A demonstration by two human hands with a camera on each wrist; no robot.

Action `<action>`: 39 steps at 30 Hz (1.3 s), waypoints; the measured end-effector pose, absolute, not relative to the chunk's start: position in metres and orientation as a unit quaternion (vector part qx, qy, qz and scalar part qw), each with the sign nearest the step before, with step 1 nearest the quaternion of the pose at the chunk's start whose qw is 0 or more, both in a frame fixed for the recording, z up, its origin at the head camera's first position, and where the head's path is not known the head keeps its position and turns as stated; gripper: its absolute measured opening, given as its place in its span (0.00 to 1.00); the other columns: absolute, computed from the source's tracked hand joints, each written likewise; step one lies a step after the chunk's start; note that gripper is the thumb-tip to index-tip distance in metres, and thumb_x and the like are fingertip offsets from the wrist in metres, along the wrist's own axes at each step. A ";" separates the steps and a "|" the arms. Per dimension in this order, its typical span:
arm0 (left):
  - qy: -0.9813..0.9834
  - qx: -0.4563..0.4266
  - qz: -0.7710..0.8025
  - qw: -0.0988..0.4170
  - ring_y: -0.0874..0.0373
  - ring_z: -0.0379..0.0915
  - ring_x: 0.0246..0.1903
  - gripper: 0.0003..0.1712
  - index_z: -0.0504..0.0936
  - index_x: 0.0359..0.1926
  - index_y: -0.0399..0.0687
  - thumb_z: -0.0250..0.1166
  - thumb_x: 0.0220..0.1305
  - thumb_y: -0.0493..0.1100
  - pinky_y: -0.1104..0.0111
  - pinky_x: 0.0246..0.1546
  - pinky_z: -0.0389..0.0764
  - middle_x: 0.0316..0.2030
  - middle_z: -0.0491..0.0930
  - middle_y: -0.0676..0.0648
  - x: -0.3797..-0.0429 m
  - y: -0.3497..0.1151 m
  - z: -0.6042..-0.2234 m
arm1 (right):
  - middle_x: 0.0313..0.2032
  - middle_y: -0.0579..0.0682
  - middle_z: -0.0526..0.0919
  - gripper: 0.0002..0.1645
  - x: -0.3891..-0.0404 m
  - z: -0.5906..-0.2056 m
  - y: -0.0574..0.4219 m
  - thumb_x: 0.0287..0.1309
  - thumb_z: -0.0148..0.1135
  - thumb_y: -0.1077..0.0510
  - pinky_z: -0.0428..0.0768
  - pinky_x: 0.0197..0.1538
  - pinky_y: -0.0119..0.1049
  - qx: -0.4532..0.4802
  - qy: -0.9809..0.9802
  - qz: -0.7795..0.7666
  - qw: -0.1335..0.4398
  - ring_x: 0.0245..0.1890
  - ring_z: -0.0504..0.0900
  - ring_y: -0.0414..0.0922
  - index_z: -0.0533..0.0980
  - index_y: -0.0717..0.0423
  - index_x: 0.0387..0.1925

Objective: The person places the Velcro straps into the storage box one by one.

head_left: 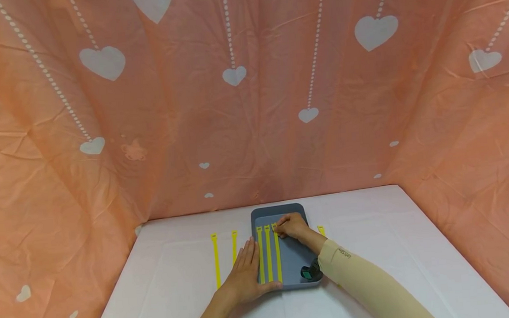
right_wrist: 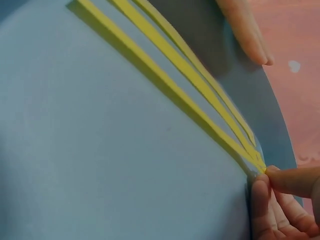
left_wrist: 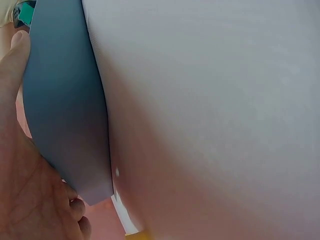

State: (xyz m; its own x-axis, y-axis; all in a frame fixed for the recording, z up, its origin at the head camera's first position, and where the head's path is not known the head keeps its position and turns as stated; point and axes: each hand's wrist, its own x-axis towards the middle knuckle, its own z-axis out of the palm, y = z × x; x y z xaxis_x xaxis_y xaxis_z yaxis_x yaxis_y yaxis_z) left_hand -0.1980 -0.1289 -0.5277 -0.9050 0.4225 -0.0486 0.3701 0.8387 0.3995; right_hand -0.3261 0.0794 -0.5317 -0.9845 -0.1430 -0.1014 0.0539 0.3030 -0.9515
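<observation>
A blue-grey rectangular tray [head_left: 294,263] lies on the white table with its long side pointing away from me. Inside it, three yellow strap-like cable ties with slotted heads run lengthwise, side by side toward the left. My right hand [head_left: 292,226] pinches the head of the rightmost cable tie [head_left: 278,258] between thumb and forefinger; in the right wrist view this tie [right_wrist: 165,90] slants slightly off the tray floor. My left hand [head_left: 244,274] rests against the tray's near left corner, fingers straight along the side, thumb along the front rim. The left wrist view shows the tray's outer wall [left_wrist: 65,100].
Left of the tray, two more yellow ties lie on the table, one of them [head_left: 217,260] fully visible and another [head_left: 235,244] partly behind my left hand. To the right, a yellow tie [head_left: 321,230] is partly covered by my right forearm. A pink heart-patterned curtain [head_left: 272,153] surrounds the table.
</observation>
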 end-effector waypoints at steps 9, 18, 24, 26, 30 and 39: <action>0.961 0.199 0.179 0.074 0.42 0.32 0.86 0.76 0.44 0.85 0.33 0.64 0.61 0.83 0.47 0.84 0.44 0.86 0.36 0.35 -0.200 -0.130 -0.529 | 0.28 0.56 0.89 0.05 -0.326 -0.532 0.078 0.62 0.73 0.71 0.88 0.31 0.37 -0.042 0.812 -0.577 0.072 0.23 0.85 0.42 0.82 0.69 0.35; 0.960 0.201 0.182 0.073 0.41 0.33 0.86 0.76 0.45 0.85 0.32 0.65 0.61 0.82 0.47 0.84 0.46 0.86 0.36 0.34 -0.197 -0.129 -0.526 | 0.26 0.56 0.88 0.06 -0.324 -0.532 0.080 0.62 0.74 0.70 0.87 0.30 0.36 -0.049 0.815 -0.573 0.068 0.22 0.84 0.40 0.81 0.67 0.34; 0.959 0.204 0.184 0.068 0.40 0.34 0.85 0.76 0.45 0.85 0.31 0.65 0.62 0.81 0.46 0.84 0.46 0.86 0.37 0.32 -0.197 -0.129 -0.526 | 0.25 0.56 0.88 0.08 -0.323 -0.531 0.080 0.61 0.74 0.71 0.87 0.29 0.36 -0.054 0.818 -0.569 0.063 0.21 0.84 0.42 0.80 0.66 0.31; 0.958 0.207 0.189 0.065 0.39 0.35 0.85 0.75 0.45 0.85 0.30 0.66 0.62 0.81 0.45 0.84 0.47 0.85 0.38 0.32 -0.197 -0.130 -0.527 | 0.24 0.56 0.87 0.08 -0.323 -0.531 0.079 0.61 0.74 0.71 0.86 0.29 0.35 -0.056 0.820 -0.566 0.060 0.21 0.84 0.42 0.80 0.65 0.30; 0.955 0.213 0.196 0.060 0.38 0.34 0.85 0.76 0.45 0.84 0.29 0.65 0.62 0.82 0.44 0.84 0.46 0.85 0.38 0.31 -0.198 -0.130 -0.528 | 0.24 0.56 0.88 0.08 -0.323 -0.530 0.079 0.61 0.74 0.71 0.86 0.29 0.35 -0.062 0.822 -0.563 0.055 0.21 0.84 0.42 0.80 0.66 0.29; 0.957 0.206 0.191 0.074 0.39 0.34 0.85 0.76 0.44 0.85 0.31 0.64 0.62 0.82 0.44 0.84 0.45 0.86 0.36 0.32 -0.198 -0.129 -0.526 | 0.30 0.59 0.90 0.07 -0.318 -0.524 0.085 0.65 0.72 0.69 0.89 0.33 0.40 -0.078 0.820 -0.564 0.064 0.25 0.88 0.47 0.82 0.67 0.31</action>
